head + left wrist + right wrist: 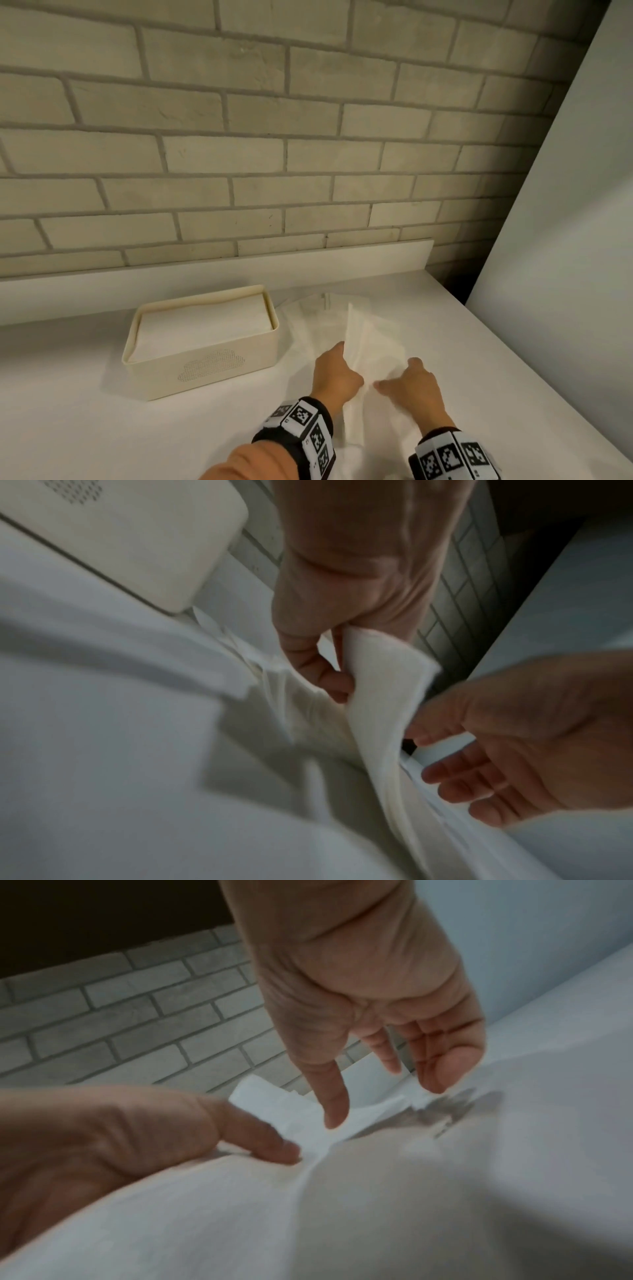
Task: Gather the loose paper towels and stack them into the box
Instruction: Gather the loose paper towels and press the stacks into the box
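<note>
A cream box (239,363) stands on the white counter, filled to its rim with stacked paper towels (202,325). To its right lie several loose white paper towels (380,329), spread and overlapping. My left hand (346,359) pinches a raised fold of one towel (387,683) between thumb and fingers (329,680). My right hand (397,373) is just to the right, its fingers (334,1112) straight and spread, touching the towels from above. The box corner (137,534) shows in the left wrist view, close to the left hand.
The white counter (102,428) runs back to a low ledge (308,263) under a grey brick wall (239,137). A tall white panel (565,240) borders the counter on the right. The counter's right edge slants near my right wrist.
</note>
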Demonstrator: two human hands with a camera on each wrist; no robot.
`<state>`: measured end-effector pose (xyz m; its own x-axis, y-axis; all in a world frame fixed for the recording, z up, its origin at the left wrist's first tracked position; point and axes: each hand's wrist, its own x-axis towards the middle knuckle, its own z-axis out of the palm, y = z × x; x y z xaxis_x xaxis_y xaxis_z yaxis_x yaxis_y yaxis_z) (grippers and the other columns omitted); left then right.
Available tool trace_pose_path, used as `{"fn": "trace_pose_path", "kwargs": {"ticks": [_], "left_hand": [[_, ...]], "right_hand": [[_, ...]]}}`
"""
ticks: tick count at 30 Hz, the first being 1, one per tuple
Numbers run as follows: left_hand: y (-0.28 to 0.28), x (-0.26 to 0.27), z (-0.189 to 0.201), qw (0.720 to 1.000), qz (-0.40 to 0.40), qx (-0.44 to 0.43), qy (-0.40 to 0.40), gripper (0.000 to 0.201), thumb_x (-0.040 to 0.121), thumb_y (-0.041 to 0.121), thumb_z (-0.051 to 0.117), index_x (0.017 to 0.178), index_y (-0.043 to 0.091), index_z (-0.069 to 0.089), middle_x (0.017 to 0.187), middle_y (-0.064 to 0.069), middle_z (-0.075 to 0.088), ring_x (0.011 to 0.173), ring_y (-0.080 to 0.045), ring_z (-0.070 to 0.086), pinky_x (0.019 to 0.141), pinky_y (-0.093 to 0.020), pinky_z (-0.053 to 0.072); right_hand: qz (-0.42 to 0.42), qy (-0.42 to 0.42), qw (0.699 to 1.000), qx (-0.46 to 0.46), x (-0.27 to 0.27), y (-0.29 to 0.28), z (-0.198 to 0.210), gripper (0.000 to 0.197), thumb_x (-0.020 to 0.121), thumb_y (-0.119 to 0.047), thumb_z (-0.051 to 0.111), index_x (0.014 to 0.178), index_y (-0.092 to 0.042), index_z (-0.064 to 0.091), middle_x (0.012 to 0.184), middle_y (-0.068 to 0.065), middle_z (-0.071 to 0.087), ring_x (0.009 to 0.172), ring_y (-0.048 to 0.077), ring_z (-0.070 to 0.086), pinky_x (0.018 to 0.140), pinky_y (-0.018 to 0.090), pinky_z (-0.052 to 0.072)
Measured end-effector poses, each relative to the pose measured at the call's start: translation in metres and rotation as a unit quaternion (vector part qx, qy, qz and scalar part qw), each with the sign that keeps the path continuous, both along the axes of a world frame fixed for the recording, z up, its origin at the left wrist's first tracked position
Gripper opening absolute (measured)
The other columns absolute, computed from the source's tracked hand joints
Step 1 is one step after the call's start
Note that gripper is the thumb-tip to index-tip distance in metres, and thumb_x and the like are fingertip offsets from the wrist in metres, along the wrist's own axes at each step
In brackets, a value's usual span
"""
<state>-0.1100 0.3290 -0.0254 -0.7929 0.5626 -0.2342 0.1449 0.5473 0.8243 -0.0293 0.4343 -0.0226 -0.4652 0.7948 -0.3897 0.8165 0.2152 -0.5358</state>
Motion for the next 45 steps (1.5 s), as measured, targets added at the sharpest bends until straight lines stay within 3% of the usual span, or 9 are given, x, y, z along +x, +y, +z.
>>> {"fn": "trace_pose_path", "kwargs": {"ticks": [5,11,22,25,29,31,38,42,45], "left_hand": [[-0.019,-0.017,0.010,1.000,0.007,0.009,-0.020,0.018,0.073,0.009,0.068,0.073,0.023,0.056,0.073,0.010,0.055,0.073,-0.011,0.057,0.060,-0.016,0.050],[-0.041,-0.022,0.012,0.995,0.042,0.028,-0.087,0.048,0.070,0.014,0.072,0.117,0.006,0.062,0.102,-0.002,0.066,0.074,-0.010,0.060,0.054,-0.011,0.045],[-0.064,-0.024,0.027,0.991,0.043,0.066,-0.105,0.035,0.072,0.018,0.073,0.105,0.011,0.065,0.102,-0.004,0.068,0.087,-0.019,0.065,0.071,-0.025,0.054],[-0.071,-0.025,0.041,0.968,0.028,0.164,-0.188,0.025,0.074,0.009,0.072,0.098,0.011,0.065,0.100,-0.008,0.071,0.092,-0.025,0.068,0.085,-0.035,0.055],[-0.087,-0.030,0.058,0.951,-0.024,0.214,-0.222,0.028,0.078,0.000,0.069,0.105,0.007,0.066,0.105,-0.009,0.071,0.098,-0.024,0.067,0.086,-0.032,0.054],[-0.096,-0.036,0.063,0.945,-0.015,0.248,-0.212,0.034,0.078,0.000,0.070,0.111,0.008,0.063,0.109,-0.008,0.070,0.100,-0.024,0.067,0.090,-0.036,0.053],[-0.117,-0.046,0.077,0.918,0.076,0.341,-0.190,0.025,0.097,0.025,0.048,0.120,0.019,0.056,0.106,0.001,0.069,0.095,-0.014,0.067,0.085,-0.032,0.053],[-0.125,-0.044,0.081,0.913,0.055,0.351,-0.199,0.026,0.098,0.039,0.041,0.114,0.026,0.056,0.101,0.010,0.068,0.084,0.003,0.066,0.064,-0.011,0.051],[-0.129,-0.042,0.081,0.917,0.054,0.353,-0.179,0.028,0.095,0.038,0.049,0.116,0.022,0.059,0.104,0.003,0.071,0.090,-0.006,0.068,0.070,-0.015,0.052]], "right_hand": [[-0.021,0.094,0.995,-0.023,0.004,0.004,0.011,0.079,0.081,-0.030,0.069,0.145,-0.008,0.028,0.139,0.014,0.047,0.122,0.029,0.051,0.095,0.034,0.047],[-0.018,0.126,0.991,-0.031,0.002,-0.012,0.008,0.068,0.080,-0.041,0.068,0.135,-0.009,0.044,0.127,0.011,0.057,0.113,0.028,0.056,0.093,0.037,0.049],[-0.044,0.187,0.976,-0.103,-0.002,-0.031,0.003,0.084,0.079,-0.042,0.070,0.145,-0.010,0.030,0.143,0.013,0.043,0.123,0.033,0.049,0.100,0.044,0.046],[-0.059,0.294,0.936,-0.183,-0.003,-0.037,0.013,0.084,0.073,-0.041,0.076,0.142,-0.015,0.034,0.130,0.010,0.056,0.115,0.032,0.056,0.098,0.045,0.046],[0.009,0.434,0.840,-0.324,-0.005,-0.051,0.036,0.039,0.079,-0.023,0.070,0.114,-0.010,0.060,0.104,0.012,0.073,0.097,0.033,0.069,0.089,0.050,0.052],[0.026,0.469,0.827,-0.308,-0.009,-0.058,0.048,0.029,0.082,-0.016,0.065,0.110,-0.008,0.062,0.103,0.014,0.073,0.096,0.033,0.069,0.086,0.048,0.053],[0.084,0.465,0.843,-0.257,-0.034,-0.094,0.064,0.013,0.089,-0.026,0.059,0.101,-0.021,0.062,0.099,0.006,0.073,0.093,0.026,0.069,0.082,0.041,0.054],[0.092,0.454,0.852,-0.246,-0.057,-0.120,0.070,0.027,0.092,-0.036,0.055,0.115,-0.022,0.055,0.109,0.002,0.067,0.098,0.021,0.065,0.087,0.040,0.053],[0.126,0.417,0.876,-0.206,-0.071,-0.138,0.071,0.033,0.092,-0.043,0.051,0.121,-0.028,0.046,0.116,-0.001,0.062,0.104,0.021,0.062,0.092,0.042,0.052]]}}
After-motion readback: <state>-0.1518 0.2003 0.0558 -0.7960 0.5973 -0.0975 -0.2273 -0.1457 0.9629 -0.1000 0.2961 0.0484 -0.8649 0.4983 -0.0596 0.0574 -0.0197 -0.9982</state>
